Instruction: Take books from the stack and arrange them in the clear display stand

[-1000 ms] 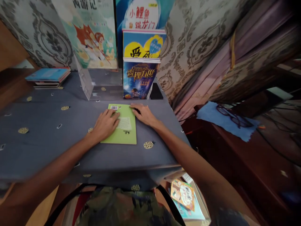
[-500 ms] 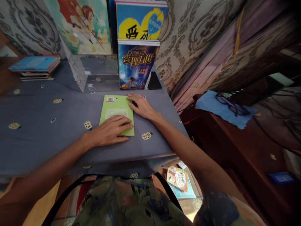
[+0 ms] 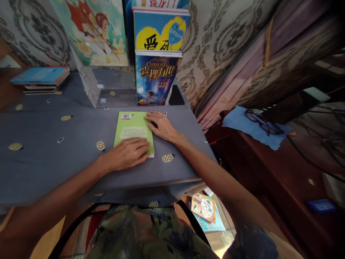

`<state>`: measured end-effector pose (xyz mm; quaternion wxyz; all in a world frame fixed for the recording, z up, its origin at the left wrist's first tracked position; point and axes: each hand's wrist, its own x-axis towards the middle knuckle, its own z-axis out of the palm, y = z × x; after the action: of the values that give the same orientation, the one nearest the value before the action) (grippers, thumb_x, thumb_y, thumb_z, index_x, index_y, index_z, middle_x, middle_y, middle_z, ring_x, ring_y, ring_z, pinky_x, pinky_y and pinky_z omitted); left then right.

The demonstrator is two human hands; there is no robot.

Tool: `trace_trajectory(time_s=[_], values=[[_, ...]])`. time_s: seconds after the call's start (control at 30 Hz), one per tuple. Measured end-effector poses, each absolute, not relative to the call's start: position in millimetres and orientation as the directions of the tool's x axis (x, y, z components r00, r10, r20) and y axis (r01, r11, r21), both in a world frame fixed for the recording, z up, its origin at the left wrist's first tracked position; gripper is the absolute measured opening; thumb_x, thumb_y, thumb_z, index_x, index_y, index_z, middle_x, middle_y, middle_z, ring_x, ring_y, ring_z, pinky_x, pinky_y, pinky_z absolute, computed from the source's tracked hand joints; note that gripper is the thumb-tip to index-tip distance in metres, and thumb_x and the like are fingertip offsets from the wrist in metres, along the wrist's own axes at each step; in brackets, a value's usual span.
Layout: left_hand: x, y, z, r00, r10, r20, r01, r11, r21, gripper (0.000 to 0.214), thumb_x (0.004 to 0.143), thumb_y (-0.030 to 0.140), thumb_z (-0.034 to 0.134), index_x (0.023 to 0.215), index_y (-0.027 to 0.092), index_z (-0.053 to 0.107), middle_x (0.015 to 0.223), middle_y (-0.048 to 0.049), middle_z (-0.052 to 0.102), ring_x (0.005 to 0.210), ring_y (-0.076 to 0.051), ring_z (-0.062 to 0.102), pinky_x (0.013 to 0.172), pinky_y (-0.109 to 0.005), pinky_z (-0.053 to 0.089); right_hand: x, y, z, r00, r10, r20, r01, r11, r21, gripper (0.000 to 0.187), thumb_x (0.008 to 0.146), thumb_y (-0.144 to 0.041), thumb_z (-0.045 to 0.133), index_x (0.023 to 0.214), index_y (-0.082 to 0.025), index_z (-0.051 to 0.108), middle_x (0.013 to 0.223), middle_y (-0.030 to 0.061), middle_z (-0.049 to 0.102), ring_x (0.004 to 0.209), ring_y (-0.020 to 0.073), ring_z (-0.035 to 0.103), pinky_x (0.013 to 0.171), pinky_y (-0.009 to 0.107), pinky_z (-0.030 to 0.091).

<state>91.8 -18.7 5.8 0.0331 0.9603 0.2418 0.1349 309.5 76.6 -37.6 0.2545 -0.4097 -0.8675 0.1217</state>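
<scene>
Thin lime-green paperback (image 3: 132, 124): flat, just in front of the upright dark-blue book (image 3: 156, 81).
Left hand (image 3: 129, 153): I'm across the end farthest from that book; gripping, I can't tell.
Right hand (image 3: 161, 126): fingers parted, I'm touching the corner nearest that book.

Behind the counter (image 3: 40, 122), draped in grey-blue cloth printed with yellow pineapples, rises a pale backdrop (image 3: 226, 39) of dark scrolling medallions, with a gold-banded pinkish curtain (image 3: 239, 84) and dark reddish-brown furniture (image 3: 258, 165) rightward in dim light.
</scene>
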Motion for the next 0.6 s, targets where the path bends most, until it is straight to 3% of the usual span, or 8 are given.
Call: trace_trajectory(time_s=[0.37,0.6], values=[[92.3,-20.1,4.5,0.834,0.489,0.257,0.465,-0.872,0.152,0.030,0.101,0.032,0.045,0.111,0.015,0.068,0.118,-0.0136,0.072,0.114,-0.024,0.067,0.100,-0.043,0.054,313.7,13.5,-30.8,-0.535,0.785,0.312,0.647,0.618,-0.446,0.039,0.095,-0.032,0.052,0.132,-0.021,0.063,0.146,0.0129,0.056,0.137,0.0297,0.048,0.112,0.057,0.039],[77.7,-11.9,7.6,0.876,0.445,0.186,0.410,-0.890,0.198,0.031,0.098,0.030,0.050,0.123,0.017,0.065,0.131,-0.0126,0.067,0.124,-0.024,0.061,0.107,-0.040,0.049,323.1,-24.9,-26.8,-0.574,0.782,0.245,0.666,0.619,-0.416,0.050,0.099,-0.042,0.049,0.143,-0.019,0.052,0.155,0.0150,0.045,0.143,0.0295,0.042,0.115,0.055,0.036]])
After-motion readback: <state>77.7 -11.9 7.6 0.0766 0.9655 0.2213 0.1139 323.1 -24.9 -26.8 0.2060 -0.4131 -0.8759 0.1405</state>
